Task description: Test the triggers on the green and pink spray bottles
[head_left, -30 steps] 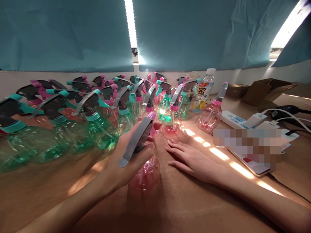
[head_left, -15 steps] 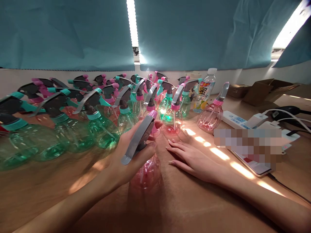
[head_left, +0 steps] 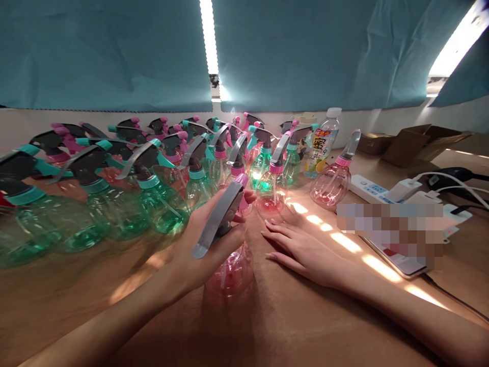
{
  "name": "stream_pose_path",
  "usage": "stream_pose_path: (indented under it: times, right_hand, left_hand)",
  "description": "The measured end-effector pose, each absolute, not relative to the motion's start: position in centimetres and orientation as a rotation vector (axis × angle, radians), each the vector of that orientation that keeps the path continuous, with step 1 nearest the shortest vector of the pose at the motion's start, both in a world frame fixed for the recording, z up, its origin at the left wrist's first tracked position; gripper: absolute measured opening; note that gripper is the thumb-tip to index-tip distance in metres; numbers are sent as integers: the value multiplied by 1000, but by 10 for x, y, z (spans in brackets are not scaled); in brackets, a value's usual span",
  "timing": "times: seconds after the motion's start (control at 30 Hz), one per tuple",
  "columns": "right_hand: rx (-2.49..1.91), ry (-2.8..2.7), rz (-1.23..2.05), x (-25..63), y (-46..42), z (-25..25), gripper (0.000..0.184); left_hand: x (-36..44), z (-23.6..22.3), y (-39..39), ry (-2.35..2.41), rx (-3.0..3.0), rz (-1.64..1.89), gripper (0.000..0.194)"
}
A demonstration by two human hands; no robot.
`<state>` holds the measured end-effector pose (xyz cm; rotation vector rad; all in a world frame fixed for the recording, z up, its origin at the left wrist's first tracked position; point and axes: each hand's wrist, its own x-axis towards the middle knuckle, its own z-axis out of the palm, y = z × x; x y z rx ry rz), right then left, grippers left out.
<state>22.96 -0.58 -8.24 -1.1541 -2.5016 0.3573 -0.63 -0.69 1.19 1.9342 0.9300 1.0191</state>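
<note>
My left hand (head_left: 204, 237) is wrapped round the neck of a pink spray bottle (head_left: 231, 275), which stands upright on the brown table (head_left: 298, 331). Its grey lever and pink nozzle rise above my fingers; the collar is hidden behind them. Flat on the table lies my right hand (head_left: 298, 250), fingers stretched out and holding nothing. Just beyond its fingertips stands another pink spray bottle (head_left: 272, 191). Close to my left hand on its far side is a green spray bottle (head_left: 162, 206) with a grey lever.
Several more green and pink spray bottles crowd the left and back. At right are a lone pink spray bottle (head_left: 330, 183), a labelled drink bottle (head_left: 324, 140), a power strip (head_left: 369, 188) with cables, a phone (head_left: 408, 265) and an open cardboard box (head_left: 416, 145).
The grey lever under my left hand has shifted very slightly. Otherwise both hands and the bottles keep their places.
</note>
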Motion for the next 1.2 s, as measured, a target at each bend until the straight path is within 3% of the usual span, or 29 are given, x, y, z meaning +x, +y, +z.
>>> stream_pose_path:
  times: [0.43, 0.73, 0.93, 1.2]
  right_hand:
    - [-1167, -2507, 359, 230, -6, -82, 53]
    - [-1169, -2530, 355, 230, -6, -82, 55]
    - [-1185, -2540, 338, 230, -6, -82, 55]
    - [-1164, -2527, 355, 229, -5, -81, 55]
  left_hand:
    - [-6, 15, -8, 948, 1941, 993, 38]
    - [-5, 13, -9, 1023, 1974, 1061, 3]
    - [-4, 21, -10, 911, 1991, 1070, 13]
    - [-7, 15, -11, 958, 2006, 1067, 13]
